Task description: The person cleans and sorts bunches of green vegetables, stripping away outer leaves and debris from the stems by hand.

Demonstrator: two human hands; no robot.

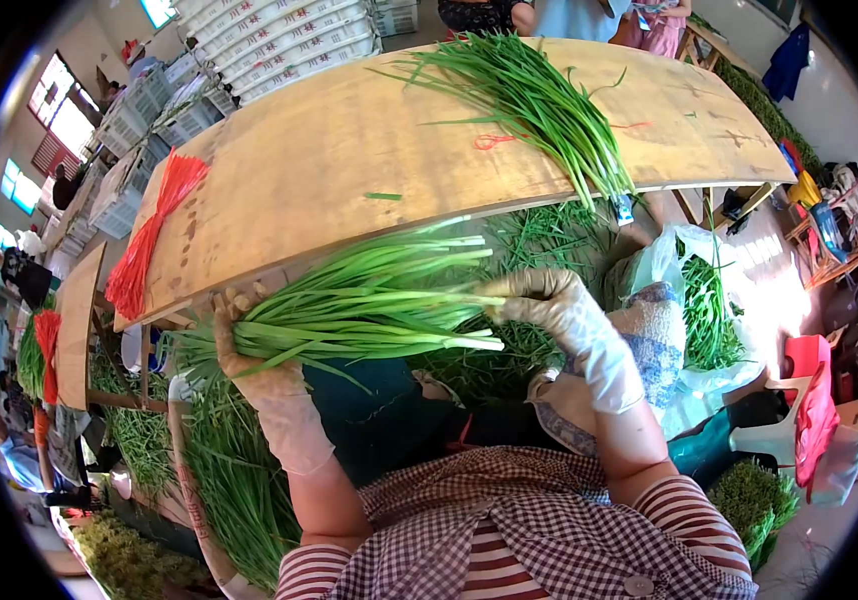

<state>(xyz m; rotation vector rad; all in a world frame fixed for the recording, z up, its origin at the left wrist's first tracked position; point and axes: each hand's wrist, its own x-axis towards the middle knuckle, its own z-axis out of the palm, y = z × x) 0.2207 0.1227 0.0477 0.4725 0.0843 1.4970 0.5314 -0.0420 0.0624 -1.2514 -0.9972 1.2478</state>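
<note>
My left hand (254,340), in a thin pale glove, is closed around the leafy part of a bunch of garlic chives (359,300). The bunch lies sideways above my lap, at the table's near edge, its pale stem ends pointing right. At those ends my gloved right hand (554,305) pinches the tip of a stem between thumb and fingers; the spot is slightly blurred. Another pile of garlic chives (539,100) rests on the wooden table (319,150), with stems over the near edge. A thin red tie (490,142) lies beside that pile.
A bundle of red plastic strips (157,230) hangs over the table's left edge. Loose chives (234,480) fill a container at my left. An open plastic bag (714,310) of greens stands at my right. White crates (284,45) are stacked behind. People (579,18) are across the table.
</note>
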